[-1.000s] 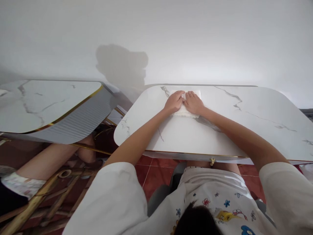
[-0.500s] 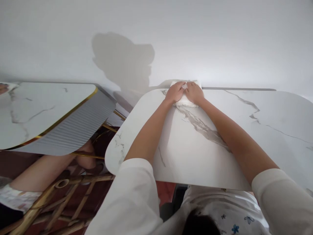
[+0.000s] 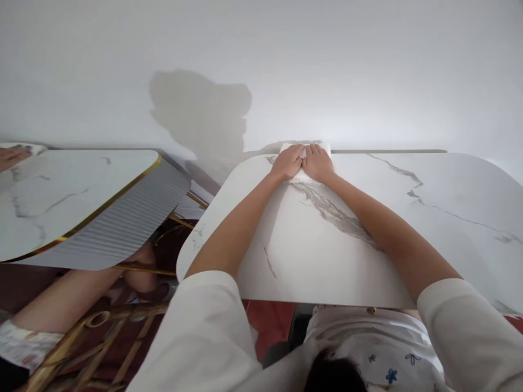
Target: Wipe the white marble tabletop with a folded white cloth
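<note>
Grip [image 3: 302, 162] atop white cloth [image 3: 304, 175]

Two marble-patterned tables [image 3: 310, 256] stand in view. Two white cloths [image 3: 304, 176] are present, one per table. One ribbed panel [image 3: 118, 226], one brass knob [image 3: 371, 311] and one bamboo frame [image 3: 92, 356] are visible.

Setting: probably a home or small shop; exact type not determinable. Evidence: marble-patterned tables [image 3: 327, 261] with gold trim, plain pale wall [image 3: 368, 71], red floor [image 3: 269, 326], bamboo chair [image 3: 98, 348].
</note>
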Tool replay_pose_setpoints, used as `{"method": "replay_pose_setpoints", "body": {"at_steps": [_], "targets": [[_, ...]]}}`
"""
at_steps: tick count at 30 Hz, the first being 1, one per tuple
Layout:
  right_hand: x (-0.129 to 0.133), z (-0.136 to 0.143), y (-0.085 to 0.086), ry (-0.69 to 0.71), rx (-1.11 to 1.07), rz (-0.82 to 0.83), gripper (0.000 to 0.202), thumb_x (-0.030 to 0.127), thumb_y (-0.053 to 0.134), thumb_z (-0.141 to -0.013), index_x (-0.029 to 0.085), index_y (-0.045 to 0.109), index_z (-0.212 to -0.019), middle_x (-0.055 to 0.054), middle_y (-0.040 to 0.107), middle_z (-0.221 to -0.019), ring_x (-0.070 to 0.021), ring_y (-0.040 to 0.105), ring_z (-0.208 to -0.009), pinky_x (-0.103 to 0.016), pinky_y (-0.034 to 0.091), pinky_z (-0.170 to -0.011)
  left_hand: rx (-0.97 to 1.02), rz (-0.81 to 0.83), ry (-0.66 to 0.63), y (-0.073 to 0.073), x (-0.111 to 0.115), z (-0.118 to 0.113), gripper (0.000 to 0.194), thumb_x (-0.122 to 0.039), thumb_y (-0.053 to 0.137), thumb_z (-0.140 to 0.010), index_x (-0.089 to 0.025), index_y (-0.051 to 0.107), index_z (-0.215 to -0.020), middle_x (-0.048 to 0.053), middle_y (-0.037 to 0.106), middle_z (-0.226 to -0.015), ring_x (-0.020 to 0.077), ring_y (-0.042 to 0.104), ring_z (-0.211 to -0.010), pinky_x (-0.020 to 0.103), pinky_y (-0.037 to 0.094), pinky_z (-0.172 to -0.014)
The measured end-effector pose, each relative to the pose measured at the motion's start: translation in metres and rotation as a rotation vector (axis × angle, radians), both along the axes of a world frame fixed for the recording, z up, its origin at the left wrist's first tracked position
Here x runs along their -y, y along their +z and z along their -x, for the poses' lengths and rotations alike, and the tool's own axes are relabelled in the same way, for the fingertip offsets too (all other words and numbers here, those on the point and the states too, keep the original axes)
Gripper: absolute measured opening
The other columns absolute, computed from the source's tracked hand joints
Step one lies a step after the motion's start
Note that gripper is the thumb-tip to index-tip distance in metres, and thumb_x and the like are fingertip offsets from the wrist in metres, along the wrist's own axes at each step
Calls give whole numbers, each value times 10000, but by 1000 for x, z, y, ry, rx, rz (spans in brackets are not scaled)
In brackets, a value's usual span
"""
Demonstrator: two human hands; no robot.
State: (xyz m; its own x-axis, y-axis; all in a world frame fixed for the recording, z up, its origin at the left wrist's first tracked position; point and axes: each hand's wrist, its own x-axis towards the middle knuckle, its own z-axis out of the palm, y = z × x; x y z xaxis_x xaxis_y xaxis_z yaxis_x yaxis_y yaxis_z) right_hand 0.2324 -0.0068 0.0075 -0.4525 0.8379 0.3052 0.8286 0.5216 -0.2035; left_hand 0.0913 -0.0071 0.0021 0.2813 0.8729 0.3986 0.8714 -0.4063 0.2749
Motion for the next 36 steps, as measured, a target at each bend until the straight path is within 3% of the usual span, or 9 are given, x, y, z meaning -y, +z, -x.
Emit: {"method": "replay_pose_setpoints", "body": {"at_steps": [6,17,23,26,29,36], "targets": [[59,1,2,21,8,27,560,203,291,-976,-52,345,-1472,-230,338,-1559,-330,290,-1451,-435,228,-1171,-58,-5,-3,6,66,0,520,-201,312,-850,-118,514,-1321,149,583,-1337,256,522,-1258,414,403,-1099],[196,-5,7,128,87,5,578,216,302,-984,-101,329,-1467,-278,341,-1539,-367,289,-1452,-447,218,-1185,-139,15,108,-7,205,4,552,-218,282,-887,-101,459,-1396,147,476,-1489,248,395,-1415,463,306,-1200],[243,-9,11,174,104,13,592,233,347,-969,-100,348,-1459,-287,357,-1527,-373,315,-1439,-462,241,-1177,-150,38,122,-5,259,2,569,-222,296,-887,-78,444,-1417,160,466,-1498,256,397,-1421,465,297,-1216],[250,-10,9,203,99,19,594,230,359,-960,-103,358,-1452,-297,359,-1521,-371,330,-1432,-472,233,-1179,-121,43,113,-4,269,1,569,-219,321,-873,-115,449,-1418,140,477,-1495,256,406,-1417,488,307,-1211],[242,-8,8,218,90,21,598,238,360,-955,-113,365,-1440,-311,375,-1506,-371,357,-1413,-485,243,-1166,-85,57,124,-5,260,5,585,-222,354,-847,-164,448,-1421,101,489,-1492,250,410,-1414,500,323,-1199],[174,19,6,223,49,-38,556,221,316,-957,-100,415,-1400,-294,458,-1441,-366,392,-1351,-452,259,-1125,-82,58,156,-7,187,34,592,-203,359,-826,-146,460,-1406,99,482,-1497,232,397,-1421,442,305,-1206]]}}
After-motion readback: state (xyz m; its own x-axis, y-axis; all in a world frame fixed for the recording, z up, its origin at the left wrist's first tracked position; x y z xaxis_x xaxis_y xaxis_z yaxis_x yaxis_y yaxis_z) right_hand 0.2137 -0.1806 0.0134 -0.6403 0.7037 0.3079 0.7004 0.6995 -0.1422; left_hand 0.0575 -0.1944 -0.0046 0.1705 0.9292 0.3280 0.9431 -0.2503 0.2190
